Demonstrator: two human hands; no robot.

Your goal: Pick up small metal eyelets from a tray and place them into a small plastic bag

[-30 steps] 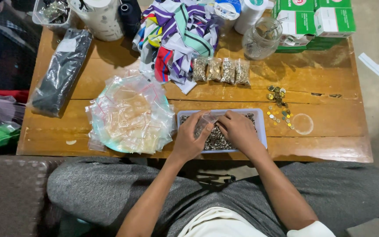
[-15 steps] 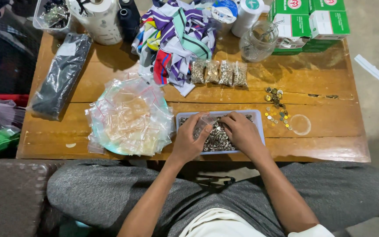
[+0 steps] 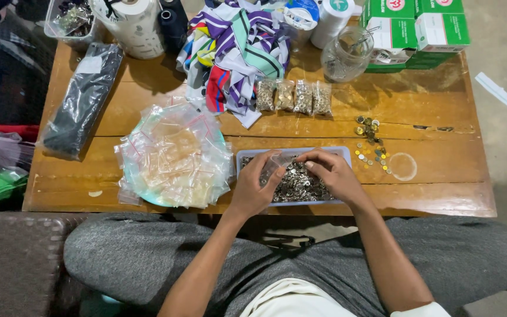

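Observation:
A shallow light-blue tray (image 3: 240,157) full of small metal rings (image 3: 300,183) sits at the near edge of a wooden table (image 3: 441,170). My left hand (image 3: 253,188) holds a small clear plastic bag (image 3: 277,162) over the tray. My right hand (image 3: 333,173) pinches the bag's top edge from the right, fingers closed on it. Both hands hover just above the rings.
A pile of clear zip bags (image 3: 174,155) lies on a plate to the left. Several filled bags (image 3: 294,97) line up behind the tray. Loose gold pieces (image 3: 371,144) and a clear lid (image 3: 403,166) lie to the right. Striped cloth (image 3: 236,47), jar (image 3: 347,53), green boxes (image 3: 418,29) stand behind.
Both hands have lifted slightly from the rings and come together on the small clear bag, which now shows between them.

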